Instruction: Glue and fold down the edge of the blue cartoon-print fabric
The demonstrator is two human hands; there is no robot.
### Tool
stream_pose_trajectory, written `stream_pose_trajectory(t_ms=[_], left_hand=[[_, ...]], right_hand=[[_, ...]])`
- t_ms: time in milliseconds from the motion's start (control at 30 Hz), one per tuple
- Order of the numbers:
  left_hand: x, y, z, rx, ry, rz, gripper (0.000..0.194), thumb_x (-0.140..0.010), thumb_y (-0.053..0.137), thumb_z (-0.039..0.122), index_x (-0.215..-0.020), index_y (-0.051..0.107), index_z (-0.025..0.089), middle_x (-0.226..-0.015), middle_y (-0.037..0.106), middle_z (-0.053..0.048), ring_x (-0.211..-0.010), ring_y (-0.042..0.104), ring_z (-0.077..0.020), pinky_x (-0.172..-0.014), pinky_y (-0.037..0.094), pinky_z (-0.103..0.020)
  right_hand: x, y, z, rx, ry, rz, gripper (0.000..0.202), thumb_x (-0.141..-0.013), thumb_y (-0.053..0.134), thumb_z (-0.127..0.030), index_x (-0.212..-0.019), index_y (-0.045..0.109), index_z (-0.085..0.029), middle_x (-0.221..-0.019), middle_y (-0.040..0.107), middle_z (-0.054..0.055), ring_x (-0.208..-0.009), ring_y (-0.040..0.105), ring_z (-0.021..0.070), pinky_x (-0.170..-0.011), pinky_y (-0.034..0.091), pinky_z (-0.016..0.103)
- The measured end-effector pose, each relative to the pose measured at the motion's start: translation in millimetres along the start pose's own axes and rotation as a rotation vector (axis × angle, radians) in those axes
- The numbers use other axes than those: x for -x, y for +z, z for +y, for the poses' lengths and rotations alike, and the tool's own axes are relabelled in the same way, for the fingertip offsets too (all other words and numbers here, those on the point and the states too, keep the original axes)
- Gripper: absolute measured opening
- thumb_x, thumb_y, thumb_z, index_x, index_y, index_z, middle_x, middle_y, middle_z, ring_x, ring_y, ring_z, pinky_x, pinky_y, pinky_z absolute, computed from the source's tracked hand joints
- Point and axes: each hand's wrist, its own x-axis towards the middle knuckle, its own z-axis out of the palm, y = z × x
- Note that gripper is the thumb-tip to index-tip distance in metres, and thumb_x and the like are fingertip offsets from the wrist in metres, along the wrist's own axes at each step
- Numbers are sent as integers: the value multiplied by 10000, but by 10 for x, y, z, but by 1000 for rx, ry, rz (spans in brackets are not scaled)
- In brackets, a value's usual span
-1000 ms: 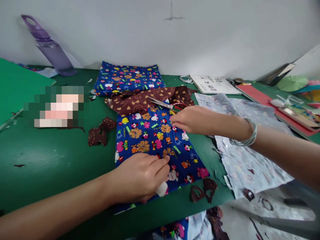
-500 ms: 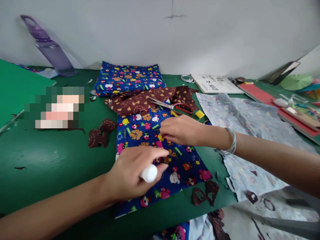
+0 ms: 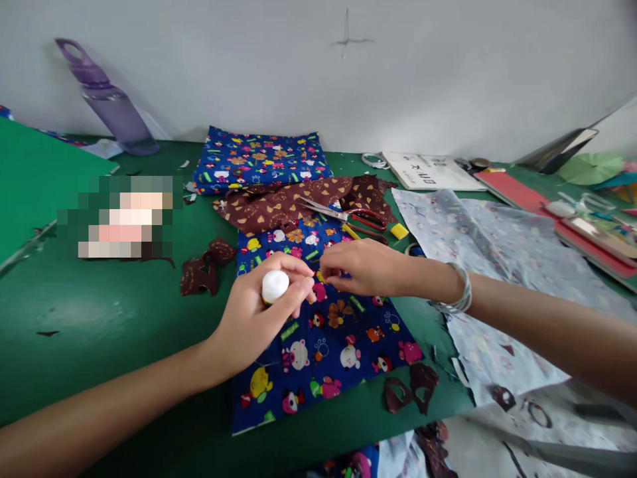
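Note:
My left hand (image 3: 266, 309) is closed around a small white cylinder (image 3: 275, 286) whose rounded end faces me; its kind is not clear. The left thumb and forefinger come together close to my right hand (image 3: 351, 267), whose fingers are pinched. Whatever those right fingers hold, if anything, is too small or hidden. Both hands are over a blue cartoon-print cloth (image 3: 323, 372) spread on the table. Beyond them, red-handled scissors (image 3: 343, 214) lie partly open across a brown patterned cloth (image 3: 279, 202).
Folded blue print fabric (image 3: 263, 159) lies at the back, near a purple bottle (image 3: 119, 116) against the wall. Brown scraps (image 3: 199, 275) are on the green table (image 3: 114, 332). Pale fabric (image 3: 497, 265), a white book (image 3: 430, 171) and a yellow block (image 3: 399, 231) are on the right.
My left hand has moved up and away from me, turning so the white cylinder shows higher in the palm. My right hand has stayed nearly in place. The view has shifted slightly.

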Motion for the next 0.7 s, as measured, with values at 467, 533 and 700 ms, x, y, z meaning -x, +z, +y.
stream_pose_trajectory(t_ms=[467, 533, 700], left_hand=[[4, -13, 24, -243, 74, 3, 41, -792, 553, 228, -798, 540, 190, -678, 596, 32, -590, 551, -92, -554, 439, -194], [10, -13, 27, -270, 97, 3, 32, -790, 553, 221, -792, 546, 190, -700, 609, 31, -605, 563, -92, -560, 445, -190], [34, -21, 25, -314, 144, -20, 29, -793, 545, 216, -789, 560, 192, -757, 622, 33, -679, 577, -97, -607, 449, -187]], right_hand=[[394, -117, -403, -343, 326, 48, 81, -811, 456, -170, -813, 535, -188, -724, 575, -41, -607, 486, 66, -559, 357, 196], [458, -43, -419, -263, 345, 12, 80, -809, 454, -167, -821, 529, -193, -700, 567, -43, -586, 474, 71, -548, 348, 204], [529, 83, -403, 110, 277, -20, 150, -859, 409, -230, -880, 550, -182, -779, 582, 20, -703, 516, 138, -597, 352, 263]])
